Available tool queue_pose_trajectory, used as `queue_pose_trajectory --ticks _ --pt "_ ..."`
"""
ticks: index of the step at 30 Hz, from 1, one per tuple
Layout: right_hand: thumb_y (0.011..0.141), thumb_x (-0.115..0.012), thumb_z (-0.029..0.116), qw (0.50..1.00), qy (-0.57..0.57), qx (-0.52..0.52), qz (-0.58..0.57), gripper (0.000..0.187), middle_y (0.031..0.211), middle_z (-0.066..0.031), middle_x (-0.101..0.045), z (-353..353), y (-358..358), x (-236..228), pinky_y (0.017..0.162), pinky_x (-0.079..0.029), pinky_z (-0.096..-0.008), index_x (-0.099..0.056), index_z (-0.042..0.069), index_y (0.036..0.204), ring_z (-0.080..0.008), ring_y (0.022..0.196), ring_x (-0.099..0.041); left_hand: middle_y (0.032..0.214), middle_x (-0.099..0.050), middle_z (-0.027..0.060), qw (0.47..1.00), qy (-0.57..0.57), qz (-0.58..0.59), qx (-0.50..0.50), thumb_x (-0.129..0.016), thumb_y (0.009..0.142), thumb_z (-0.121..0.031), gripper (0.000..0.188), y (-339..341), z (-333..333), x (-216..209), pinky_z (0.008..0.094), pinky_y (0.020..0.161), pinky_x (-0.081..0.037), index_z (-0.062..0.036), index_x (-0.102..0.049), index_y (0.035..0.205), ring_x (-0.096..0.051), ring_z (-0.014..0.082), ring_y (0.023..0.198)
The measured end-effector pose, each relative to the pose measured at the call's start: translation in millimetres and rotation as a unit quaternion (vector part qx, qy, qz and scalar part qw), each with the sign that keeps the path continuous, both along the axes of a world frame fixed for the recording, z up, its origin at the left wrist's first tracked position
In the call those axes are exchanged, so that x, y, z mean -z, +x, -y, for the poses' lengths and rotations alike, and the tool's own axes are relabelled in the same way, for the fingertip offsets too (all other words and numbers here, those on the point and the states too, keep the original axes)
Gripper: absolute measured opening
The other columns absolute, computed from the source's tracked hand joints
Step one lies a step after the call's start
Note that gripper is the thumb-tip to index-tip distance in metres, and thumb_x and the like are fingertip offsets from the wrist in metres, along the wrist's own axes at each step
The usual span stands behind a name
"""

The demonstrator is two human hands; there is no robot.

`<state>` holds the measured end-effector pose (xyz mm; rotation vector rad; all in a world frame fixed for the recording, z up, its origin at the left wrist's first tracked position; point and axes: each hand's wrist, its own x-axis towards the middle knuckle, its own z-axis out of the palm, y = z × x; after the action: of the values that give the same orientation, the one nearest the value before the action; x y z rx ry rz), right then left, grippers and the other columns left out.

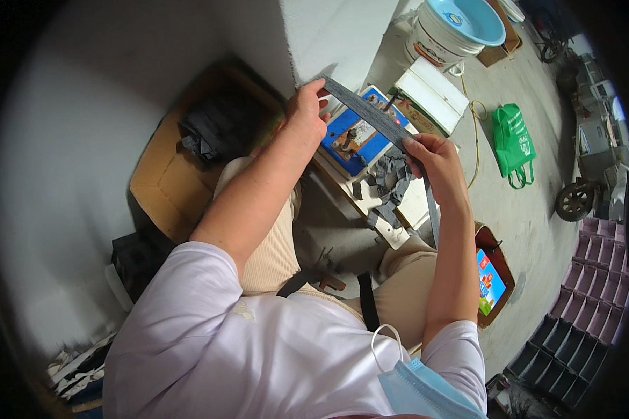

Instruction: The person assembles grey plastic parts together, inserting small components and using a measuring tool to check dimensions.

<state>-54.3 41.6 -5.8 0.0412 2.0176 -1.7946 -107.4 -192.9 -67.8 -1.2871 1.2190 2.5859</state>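
Note:
A long dark grey fabric strip (367,110) is stretched at a slant between my two hands. Pinched at its upper end, it is in the fingers of my left hand (306,109), close to the white wall corner. My right hand (437,162) grips it further along between thumb and fingers. From there the loose end hangs down beside my right forearm. Below the strip, a low white table (342,183) carries a blue-topped box (356,133) and a tangled heap of grey strips (393,178).
At left, a cardboard box (171,178) holds dark fabric (220,126). Beyond the table are a white-topped carton (433,96), a bucket (433,42) with a blue basin, and a green bag (511,140). A printed carton (493,283) stands by my right arm; racks (573,314) are lower right.

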Motion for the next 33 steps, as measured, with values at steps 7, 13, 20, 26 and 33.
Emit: queue_pose_trajectory --ticks 7,13,20,26,33 --pt "0.087 -0.064 0.016 0.999 0.004 0.014 0.049 0.017 0.064 0.0006 -0.056 -10 -6 38 0.047 -0.036 -0.0202 -0.064 0.0 0.081 -0.0049 0.051 -0.045 0.093 -0.06 -0.0011 0.999 -0.038 -0.001 0.003 -0.065 0.08 -0.025 0.023 0 -5 -3 0.0357 0.071 -0.037 -0.0124 -0.059 0.098 -0.049 0.0145 0.087" --pt "0.088 -0.065 0.019 0.997 -0.082 0.004 0.012 0.018 0.065 0.001 -0.056 -28 1 23 0.048 -0.035 -0.0186 -0.065 0.001 0.085 -0.004 0.052 -0.045 0.084 -0.064 0.0041 0.972 -0.161 -0.17 -0.005 -0.06 0.086 -0.018 0.013 11 -4 -14 0.0328 0.073 -0.042 -0.0068 -0.058 0.093 -0.058 0.0152 0.081" --pt "0.087 -0.067 0.016 0.977 -0.196 0.071 -0.034 0.013 0.068 0.0 -0.059 -45 22 3 0.046 -0.034 -0.0172 -0.066 0.005 0.093 -0.0038 0.052 -0.046 0.056 -0.047 -0.0004 0.834 -0.193 -0.497 0.142 -0.047 0.098 -0.022 0.022 67 -20 -95 0.0295 0.07 -0.05 -0.0036 -0.052 0.086 -0.045 0.0078 0.049" --pt "0.087 -0.067 0.015 0.967 -0.242 0.073 -0.043 0.013 0.068 -0.0002 -0.059 -47 27 1 0.045 -0.034 -0.0173 -0.066 0.005 0.094 -0.0043 0.051 -0.046 0.052 -0.038 -0.0057 0.91 0.055 -0.239 0.335 -0.066 0.088 -0.025 0.021 98 -59 -95 0.0227 0.059 -0.047 -0.0108 -0.052 0.083 -0.037 0.0044 0.043" --pt "0.088 -0.065 0.013 0.982 -0.175 0.034 -0.07 0.013 0.072 -0.0004 -0.061 -39 34 -3 0.045 -0.035 -0.0172 -0.066 0.003 0.097 -0.0039 0.055 -0.048 0.05 -0.037 -0.0074 0.897 0.223 -0.163 0.346 -0.073 0.083 -0.021 0.019 104 -84 -77 0.0249 0.058 -0.046 -0.016 -0.056 0.075 -0.036 0.0046 0.04"
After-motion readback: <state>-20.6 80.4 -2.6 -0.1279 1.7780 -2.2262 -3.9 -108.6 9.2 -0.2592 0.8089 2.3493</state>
